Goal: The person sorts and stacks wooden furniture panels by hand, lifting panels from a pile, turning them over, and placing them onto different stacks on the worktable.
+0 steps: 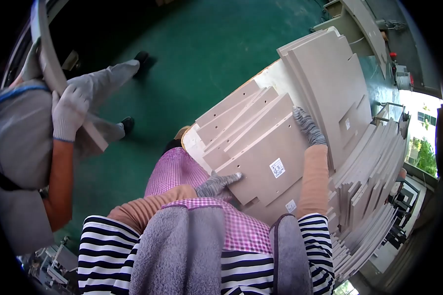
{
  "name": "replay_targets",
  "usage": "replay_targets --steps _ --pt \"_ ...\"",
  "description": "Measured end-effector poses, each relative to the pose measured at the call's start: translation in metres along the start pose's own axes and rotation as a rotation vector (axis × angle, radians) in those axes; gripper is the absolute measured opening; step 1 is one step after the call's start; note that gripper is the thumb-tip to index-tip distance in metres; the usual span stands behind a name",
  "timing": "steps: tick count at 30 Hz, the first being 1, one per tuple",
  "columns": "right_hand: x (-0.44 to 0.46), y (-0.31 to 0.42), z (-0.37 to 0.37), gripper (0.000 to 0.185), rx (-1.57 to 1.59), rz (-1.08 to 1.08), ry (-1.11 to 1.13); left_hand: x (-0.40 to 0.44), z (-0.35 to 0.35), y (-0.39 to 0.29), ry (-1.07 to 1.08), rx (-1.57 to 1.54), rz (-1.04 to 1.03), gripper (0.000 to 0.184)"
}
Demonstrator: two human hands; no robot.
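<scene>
A flat beige wooden panel (258,169) with a white printed label (277,168) and small drilled holes lies tilted in front of me, over other panels. My left hand (216,185), in a grey striped knit glove, holds its near left corner, one finger reaching over the face. At the opposite right edge, my right hand (308,127) grips the same panel, fingers pointing away from me. The undersides of both hands are hidden. Several similar panels (231,114) with holes along their edges lie fanned out just beyond it.
A tall stack of larger panels (325,73) stands on the right. Further right, many boards (374,162) lean in rows. At left, a co-worker in white gloves (69,112) holds a long board (51,59). Green floor (197,49) lies between us.
</scene>
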State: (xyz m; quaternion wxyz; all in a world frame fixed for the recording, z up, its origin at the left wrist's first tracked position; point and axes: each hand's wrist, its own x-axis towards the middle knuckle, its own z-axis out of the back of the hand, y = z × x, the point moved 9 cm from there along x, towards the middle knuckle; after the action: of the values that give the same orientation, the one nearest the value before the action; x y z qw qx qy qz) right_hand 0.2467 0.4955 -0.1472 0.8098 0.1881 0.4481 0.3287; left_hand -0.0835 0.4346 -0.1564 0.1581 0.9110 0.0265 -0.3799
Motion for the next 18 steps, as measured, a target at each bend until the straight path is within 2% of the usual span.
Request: replay_targets --steps 2,4,5,7,8,10,11,13,14,16,17,18 --pt "-0.008 0.019 -0.001 0.077 0.116 0.010 0.022 0.001 0.004 0.006 -0.019 -0.008 0.027 0.060" --pt "-0.004 0.013 -0.008 0.082 0.356 -0.250 0.098 0.009 0.000 0.008 0.076 -0.045 -0.011 0.058" --pt "0.005 0.001 -0.005 0.082 0.357 -0.249 0.096 0.011 0.002 0.009 0.077 -0.042 -0.011 0.058" --pt "0.022 -0.032 -0.002 0.094 0.712 -0.260 0.072 0.015 0.007 0.012 0.056 -0.036 0.019 0.061" --pt "0.012 -0.012 -0.006 0.094 0.710 -0.259 0.073 0.018 0.011 0.013 0.057 -0.038 0.017 0.061" --pt "-0.025 0.028 -0.003 0.084 0.304 -0.493 -0.035 0.023 0.031 0.010 -0.053 0.102 -0.023 0.065" --pt "0.002 -0.014 -0.003 0.086 0.505 -0.408 0.002 0.025 0.035 0.008 -0.048 0.096 -0.034 0.065" --pt "0.050 -0.092 -0.002 0.088 0.935 -0.276 0.120 0.025 0.040 -0.004 -0.036 0.295 -0.125 0.069" --pt "0.069 -0.127 -0.001 0.088 0.935 -0.269 0.125 0.022 0.041 -0.007 -0.036 0.297 -0.133 0.069" --pt "0.094 -0.145 -0.001 0.098 0.995 -0.018 0.276 0.015 0.036 -0.009 0.003 0.223 -0.159 0.072" --pt "0.092 -0.144 -0.001 0.098 0.990 -0.023 0.283 0.012 0.036 -0.010 0.002 0.213 -0.161 0.072" --pt "0.085 -0.142 0.001 0.095 0.821 -0.082 0.204 0.007 0.031 -0.019 0.036 0.192 -0.218 0.075"
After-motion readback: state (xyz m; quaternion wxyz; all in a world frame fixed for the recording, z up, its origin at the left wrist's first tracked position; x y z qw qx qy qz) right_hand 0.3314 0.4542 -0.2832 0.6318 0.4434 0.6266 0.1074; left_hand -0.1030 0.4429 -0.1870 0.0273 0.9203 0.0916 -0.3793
